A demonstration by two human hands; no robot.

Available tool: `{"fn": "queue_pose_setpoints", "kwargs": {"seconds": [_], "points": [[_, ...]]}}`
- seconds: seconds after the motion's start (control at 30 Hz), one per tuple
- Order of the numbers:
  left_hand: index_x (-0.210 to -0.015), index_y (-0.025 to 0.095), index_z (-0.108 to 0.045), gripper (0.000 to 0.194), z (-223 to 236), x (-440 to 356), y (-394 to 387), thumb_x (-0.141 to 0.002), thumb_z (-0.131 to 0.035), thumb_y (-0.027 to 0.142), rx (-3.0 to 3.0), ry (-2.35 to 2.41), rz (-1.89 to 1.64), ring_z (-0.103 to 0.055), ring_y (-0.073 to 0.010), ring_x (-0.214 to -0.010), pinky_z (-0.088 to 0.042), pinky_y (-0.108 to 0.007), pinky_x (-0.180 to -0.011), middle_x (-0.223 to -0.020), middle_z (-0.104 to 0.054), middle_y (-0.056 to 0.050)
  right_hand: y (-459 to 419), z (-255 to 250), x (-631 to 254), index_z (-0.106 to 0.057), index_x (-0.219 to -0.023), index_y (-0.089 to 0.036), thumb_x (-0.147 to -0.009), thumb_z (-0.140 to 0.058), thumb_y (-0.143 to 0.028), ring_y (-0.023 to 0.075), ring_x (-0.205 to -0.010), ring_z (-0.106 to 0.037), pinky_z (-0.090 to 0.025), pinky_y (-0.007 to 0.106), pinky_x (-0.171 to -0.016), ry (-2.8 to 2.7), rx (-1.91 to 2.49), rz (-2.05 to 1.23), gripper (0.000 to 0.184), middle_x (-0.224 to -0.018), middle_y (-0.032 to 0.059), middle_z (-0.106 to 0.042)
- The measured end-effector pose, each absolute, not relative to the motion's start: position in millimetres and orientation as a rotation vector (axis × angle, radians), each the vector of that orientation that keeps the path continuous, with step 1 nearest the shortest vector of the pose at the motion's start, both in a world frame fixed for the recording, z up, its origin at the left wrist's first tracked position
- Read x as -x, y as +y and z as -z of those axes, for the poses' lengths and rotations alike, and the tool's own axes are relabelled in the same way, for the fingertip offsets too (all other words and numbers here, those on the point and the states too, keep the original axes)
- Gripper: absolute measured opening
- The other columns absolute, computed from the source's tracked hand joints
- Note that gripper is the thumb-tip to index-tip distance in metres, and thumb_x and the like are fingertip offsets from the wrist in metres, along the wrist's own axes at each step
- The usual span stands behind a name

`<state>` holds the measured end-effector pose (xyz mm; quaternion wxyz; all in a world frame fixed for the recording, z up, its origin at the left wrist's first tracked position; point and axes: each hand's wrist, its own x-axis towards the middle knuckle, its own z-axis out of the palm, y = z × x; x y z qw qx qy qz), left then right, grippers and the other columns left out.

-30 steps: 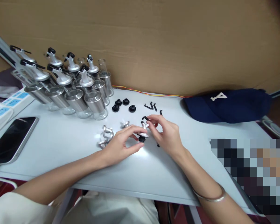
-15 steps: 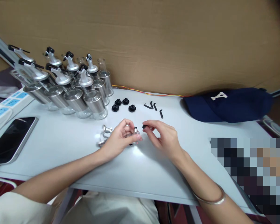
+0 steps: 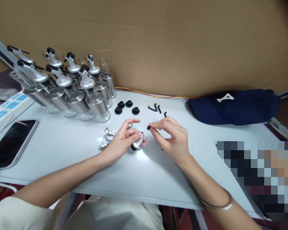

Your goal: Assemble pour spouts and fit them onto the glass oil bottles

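My left hand (image 3: 126, 137) is closed around a silver pour spout (image 3: 138, 144) with a black stopper under its flange. The spout is partly covered by my thumb and fingers. Just to the right, my right hand (image 3: 171, 135) pinches a small black cap piece (image 3: 149, 127) between thumb and fingertips, a short gap away from the spout. Behind my left wrist lie more silver spouts (image 3: 109, 134), partly hidden. Beyond my hands are several black rubber stoppers (image 3: 135, 110) and several thin black flap pieces (image 3: 159, 109).
Several glass bottles with steel sleeves (image 3: 97, 105) stand at the back left, most with spouts fitted. A phone (image 3: 13, 142) and a power strip (image 3: 12, 105) are on the left. A navy cap (image 3: 237, 110) lies at the back right, against the cardboard wall (image 3: 158, 44).
My left hand has turned the spout so that its flange and black stopper show more. My right hand, still pinching the black piece, has shifted slightly to the right.
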<state>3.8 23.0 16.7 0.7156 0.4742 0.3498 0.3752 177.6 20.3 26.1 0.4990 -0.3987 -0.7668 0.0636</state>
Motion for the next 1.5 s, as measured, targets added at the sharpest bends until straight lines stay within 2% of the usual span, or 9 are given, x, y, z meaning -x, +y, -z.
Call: {"fn": "queue_pose_setpoints", "kwargs": {"seconds": [0.13,0.23,0.37,0.47,0.63,0.8,1.0,1.23,1.5], "points": [[-0.1,0.017,-0.055,0.026,-16.6,-3.6,19.2,-0.079,-0.065,0.028,-1.183,0.816,-0.83,-0.062,-0.0127,-0.076,-0.046,-0.025,-0.073,-0.078,-0.064,0.0,17.4,-23.9,-176.0,-0.063,-0.078,-0.018,-0.079,-0.06,-0.009,0.0095,-0.053,-0.054,-0.045,0.022,-0.047,-1.773,1.07,-0.385,0.01,-0.075,0.0019,-0.069],[-0.088,0.017,-0.061,0.014,-15.8,-2.4,16.0,-0.078,-0.066,0.025,-1.345,0.877,-0.891,-0.062,-0.0117,-0.078,-0.047,-0.023,-0.073,-0.082,-0.065,-0.001,16.0,-23.0,-173.8,-0.064,-0.075,-0.018,-0.077,-0.062,-0.011,0.0101,-0.055,-0.058,-0.048,0.02,-0.047,-1.703,1.05,-0.625,0.007,-0.071,0.0011,-0.068],[-0.085,0.018,-0.063,0.008,-13.7,0.2,15.5,-0.08,-0.065,0.024,-1.475,0.898,-0.928,-0.062,-0.0115,-0.08,-0.048,-0.023,-0.073,-0.085,-0.066,-0.001,16.2,-23.6,-172.3,-0.066,-0.076,-0.017,-0.077,-0.063,-0.013,0.0117,-0.058,-0.062,-0.049,0.021,-0.048,-1.651,1.019,-0.719,0.005,-0.07,0.0018,-0.067],[-0.079,0.018,-0.064,0.006,-12.8,0.9,16.4,-0.078,-0.067,0.023,-1.52,0.897,-1.001,-0.061,-0.0113,-0.082,-0.048,-0.021,-0.072,-0.087,-0.067,-0.001,15.4,-24.3,-171.9,-0.067,-0.077,-0.017,-0.077,-0.062,-0.011,0.0122,-0.059,-0.063,-0.05,0.021,-0.047,-1.693,0.992,-0.66,0.007,-0.071,0.0027,-0.069],[-0.079,0.018,-0.063,0.011,-14.1,-0.6,15.5,-0.075,-0.071,0.025,-1.491,0.965,-1.046,-0.061,-0.0092,-0.071,-0.049,-0.019,-0.067,-0.075,-0.064,0.001,12.5,-25.5,-170.9,-0.066,-0.077,-0.016,-0.079,-0.06,-0.008,0.0113,-0.057,-0.063,-0.052,0.02,-0.049,-1.803,0.93,-0.477,0.011,-0.07,0.0029,-0.07],[-0.09,0.02,-0.06,0.019,-15.2,-1.4,14.4,-0.075,-0.071,0.022,-1.44,0.919,-1.102,-0.063,-0.0077,-0.072,-0.052,-0.018,-0.069,-0.082,-0.065,0.002,13.3,-26.6,-170.7,-0.065,-0.077,-0.016,-0.081,-0.059,-0.006,0.0123,-0.062,-0.065,-0.052,0.021,-0.052,-1.868,0.853,-0.438,0.013,-0.075,0.005,-0.071],[-0.087,0.02,-0.061,0.016,-16.5,-0.5,15.9,-0.075,-0.071,0.022,-1.412,0.945,-1.075,-0.064,-0.008,-0.071,-0.051,-0.016,-0.06,-0.082,-0.065,0.003,14.0,-26.7,-170.1,-0.067,-0.081,-0.016,-0.082,-0.061,-0.008,0.0132,-0.065,-0.065,-0.053,0.022,-0.054,-1.881,0.829,-0.405,0.01,-0.076,0.0061,-0.07],[-0.086,0.02,-0.062,0.016,-13.1,-1.4,16.6,-0.074,-0.072,0.021,-1.348,0.91,-1.085,-0.065,-0.0084,-0.076,-0.054,-0.018,-0.071,-0.083,-0.066,0.003,12.7,-27.1,-171.0,-0.069,-0.084,-0.017,-0.083,-0.061,-0.009,0.0125,-0.062,-0.063,-0.052,0.022,-0.052,-1.896,0.835,-0.334,0.011,-0.076,0.0055,-0.069],[-0.077,0.018,-0.064,0.008,-17.6,-2.7,14.3,-0.073,-0.071,0.02,-1.323,0.888,-1.184,-0.065,-0.0118,-0.074,-0.056,-0.023,-0.07,-0.077,-0.066,0.001,12.8,-28.2,-172.7,-0.071,-0.095,-0.017,-0.084,-0.057,-0.011,0.0103,-0.059,-0.06,-0.052,0.02,-0.049,-1.968,0.805,-0.224,0.018,-0.078,0.006,-0.068]]}}
